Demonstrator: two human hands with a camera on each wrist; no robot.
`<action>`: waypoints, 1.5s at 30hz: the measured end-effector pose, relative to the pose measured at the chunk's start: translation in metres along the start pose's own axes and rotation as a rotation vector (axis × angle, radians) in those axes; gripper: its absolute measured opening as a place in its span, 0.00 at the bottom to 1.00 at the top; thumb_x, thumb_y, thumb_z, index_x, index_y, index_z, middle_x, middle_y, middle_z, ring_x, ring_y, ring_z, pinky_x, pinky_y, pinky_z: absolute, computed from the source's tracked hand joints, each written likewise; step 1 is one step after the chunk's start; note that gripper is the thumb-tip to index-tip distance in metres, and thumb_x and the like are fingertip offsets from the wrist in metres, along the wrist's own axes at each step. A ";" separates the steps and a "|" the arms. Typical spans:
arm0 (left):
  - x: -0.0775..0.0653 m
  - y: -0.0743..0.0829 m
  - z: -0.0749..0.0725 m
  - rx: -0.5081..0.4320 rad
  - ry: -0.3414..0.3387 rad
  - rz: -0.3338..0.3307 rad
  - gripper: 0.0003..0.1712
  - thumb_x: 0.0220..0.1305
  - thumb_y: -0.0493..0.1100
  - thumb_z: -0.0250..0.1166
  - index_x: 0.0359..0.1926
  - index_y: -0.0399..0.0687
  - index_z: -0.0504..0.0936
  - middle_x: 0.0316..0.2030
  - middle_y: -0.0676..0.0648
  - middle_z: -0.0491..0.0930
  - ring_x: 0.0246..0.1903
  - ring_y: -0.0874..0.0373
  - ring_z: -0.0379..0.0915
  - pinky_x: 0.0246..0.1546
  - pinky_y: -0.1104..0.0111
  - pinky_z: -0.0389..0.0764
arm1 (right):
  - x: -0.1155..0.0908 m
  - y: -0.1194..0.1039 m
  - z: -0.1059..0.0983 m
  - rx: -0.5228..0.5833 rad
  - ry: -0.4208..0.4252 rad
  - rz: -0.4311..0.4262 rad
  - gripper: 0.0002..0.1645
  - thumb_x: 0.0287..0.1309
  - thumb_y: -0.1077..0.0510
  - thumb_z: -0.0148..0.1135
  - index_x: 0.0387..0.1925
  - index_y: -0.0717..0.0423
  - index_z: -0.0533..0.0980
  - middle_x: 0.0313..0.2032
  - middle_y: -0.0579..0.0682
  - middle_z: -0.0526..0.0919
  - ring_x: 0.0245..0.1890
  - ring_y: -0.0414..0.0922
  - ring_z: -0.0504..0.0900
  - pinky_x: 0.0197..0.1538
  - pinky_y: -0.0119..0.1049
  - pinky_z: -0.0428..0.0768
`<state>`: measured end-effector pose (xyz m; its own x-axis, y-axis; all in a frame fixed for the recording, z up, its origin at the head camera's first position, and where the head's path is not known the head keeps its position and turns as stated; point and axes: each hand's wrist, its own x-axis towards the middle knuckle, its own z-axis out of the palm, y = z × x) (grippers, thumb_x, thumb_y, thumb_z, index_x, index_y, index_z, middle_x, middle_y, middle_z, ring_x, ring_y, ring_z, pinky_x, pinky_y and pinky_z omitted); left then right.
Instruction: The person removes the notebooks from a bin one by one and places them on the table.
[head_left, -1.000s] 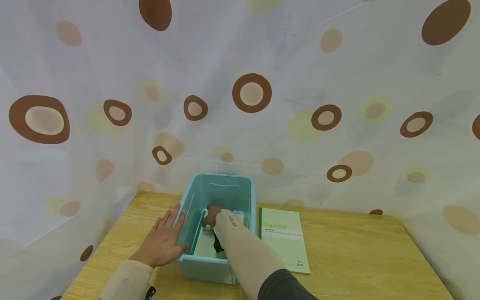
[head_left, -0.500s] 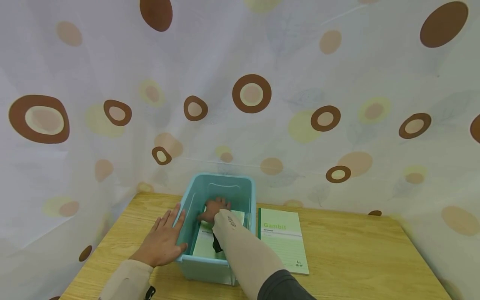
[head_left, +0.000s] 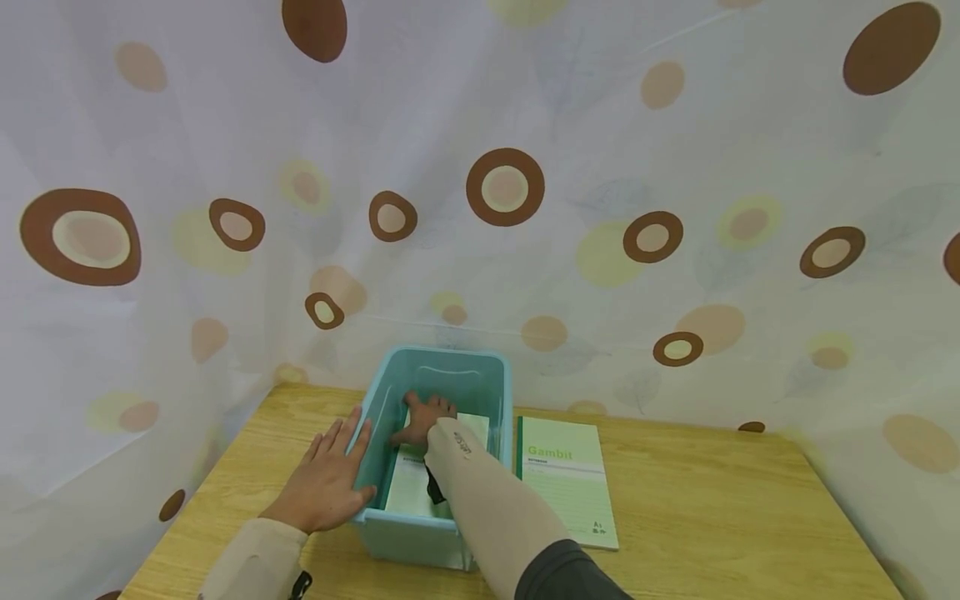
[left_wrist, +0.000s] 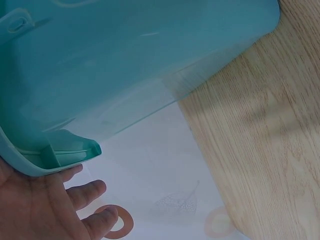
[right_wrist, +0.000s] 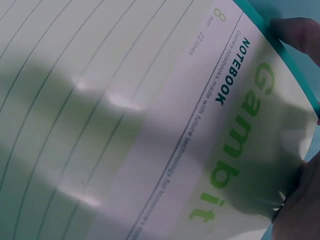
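Note:
A light blue plastic bin (head_left: 416,539) stands on the table. My left hand (head_left: 322,487) rests along its left rim, fingers spread and straight; in the left wrist view the fingertips extend past the bin's lip. Inside the bin lies a pale green notebook (right_wrist: 165,115) with a green spine and "Gambit" printed on it. My right hand (head_left: 425,421) reaches in over the notebook's far end, fingers spread. The right wrist view shows one digit at the green spine and others at the top edge, where the cover bends slightly.
A second pale green Gambit notebook (head_left: 566,483) lies flat on the wooden table (head_left: 720,508), just right of the bin. Behind the table hangs a white curtain (head_left: 570,100) with brown and yellow oval patterns.
My right hand has uncurled and spread its fingers at the far end of the notebook in the bin. The notebook's far edge sits slightly higher in view. The left hand has stayed put.

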<state>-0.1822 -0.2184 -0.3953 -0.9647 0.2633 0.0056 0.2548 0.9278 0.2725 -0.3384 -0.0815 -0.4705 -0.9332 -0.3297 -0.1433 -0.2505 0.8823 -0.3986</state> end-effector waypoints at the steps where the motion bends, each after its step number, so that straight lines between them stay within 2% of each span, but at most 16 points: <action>1: 0.000 0.000 0.000 0.000 0.000 0.000 0.47 0.60 0.48 0.63 0.72 0.30 0.53 0.74 0.32 0.42 0.70 0.31 0.41 0.65 0.38 0.49 | 0.001 0.000 0.000 -0.010 -0.004 0.000 0.46 0.45 0.35 0.71 0.65 0.42 0.66 0.55 0.60 0.72 0.56 0.56 0.68 0.61 0.54 0.63; 9: 0.000 0.000 -0.001 -0.003 -0.007 -0.004 0.47 0.61 0.48 0.63 0.72 0.31 0.52 0.74 0.32 0.42 0.70 0.31 0.41 0.65 0.38 0.48 | 0.002 -0.002 -0.001 -0.094 0.012 0.007 0.49 0.43 0.31 0.70 0.66 0.40 0.64 0.54 0.60 0.74 0.54 0.54 0.69 0.59 0.53 0.62; 17: 0.001 0.001 -0.001 -0.007 -0.021 -0.008 0.46 0.61 0.48 0.62 0.72 0.31 0.52 0.74 0.32 0.42 0.71 0.31 0.40 0.65 0.38 0.48 | -0.001 -0.006 -0.006 -0.092 0.029 0.027 0.49 0.45 0.32 0.69 0.66 0.42 0.64 0.55 0.59 0.75 0.56 0.55 0.71 0.60 0.53 0.62; 23: 0.001 0.003 -0.002 -0.009 -0.027 -0.006 0.45 0.62 0.47 0.61 0.72 0.31 0.53 0.74 0.32 0.41 0.71 0.31 0.40 0.66 0.38 0.47 | -0.003 -0.008 -0.011 -0.118 0.065 0.012 0.46 0.48 0.31 0.65 0.66 0.45 0.65 0.54 0.58 0.77 0.55 0.55 0.73 0.57 0.52 0.63; 27: 0.001 0.003 -0.001 -0.003 -0.024 -0.004 0.45 0.62 0.47 0.61 0.72 0.30 0.52 0.74 0.32 0.41 0.70 0.31 0.40 0.66 0.38 0.47 | -0.003 -0.012 -0.017 -0.160 0.103 0.007 0.49 0.48 0.29 0.64 0.67 0.46 0.63 0.55 0.57 0.77 0.56 0.55 0.73 0.56 0.51 0.64; 30: 0.001 0.002 -0.001 0.002 -0.018 -0.006 0.46 0.61 0.47 0.62 0.72 0.31 0.52 0.74 0.32 0.42 0.70 0.31 0.41 0.65 0.38 0.48 | -0.005 -0.017 -0.025 -0.188 0.137 -0.008 0.50 0.50 0.29 0.62 0.70 0.47 0.61 0.58 0.56 0.76 0.58 0.54 0.72 0.58 0.51 0.64; 35: 0.001 0.003 -0.001 0.003 -0.013 -0.010 0.46 0.61 0.47 0.62 0.73 0.31 0.52 0.74 0.32 0.41 0.70 0.30 0.41 0.65 0.37 0.48 | -0.009 -0.023 -0.044 -0.208 0.181 -0.023 0.47 0.53 0.30 0.59 0.69 0.46 0.61 0.60 0.56 0.74 0.62 0.55 0.70 0.62 0.53 0.62; 39: 0.000 0.004 -0.001 -0.001 -0.016 -0.009 0.47 0.61 0.47 0.62 0.73 0.30 0.51 0.74 0.31 0.41 0.70 0.30 0.41 0.65 0.37 0.48 | -0.010 -0.027 -0.061 -0.233 0.209 -0.018 0.49 0.53 0.29 0.56 0.71 0.45 0.58 0.63 0.57 0.71 0.64 0.55 0.67 0.65 0.54 0.60; 45: -0.002 0.004 -0.001 -0.005 -0.013 -0.001 0.46 0.61 0.47 0.61 0.72 0.29 0.50 0.73 0.31 0.41 0.70 0.30 0.40 0.65 0.37 0.46 | -0.019 -0.034 -0.098 -0.260 0.307 -0.055 0.42 0.52 0.31 0.58 0.63 0.45 0.64 0.49 0.55 0.78 0.51 0.52 0.73 0.57 0.50 0.65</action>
<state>-0.1794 -0.2151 -0.3934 -0.9640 0.2660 -0.0068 0.2537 0.9266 0.2775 -0.3378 -0.0726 -0.3650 -0.9402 -0.2980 0.1647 -0.3225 0.9346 -0.1499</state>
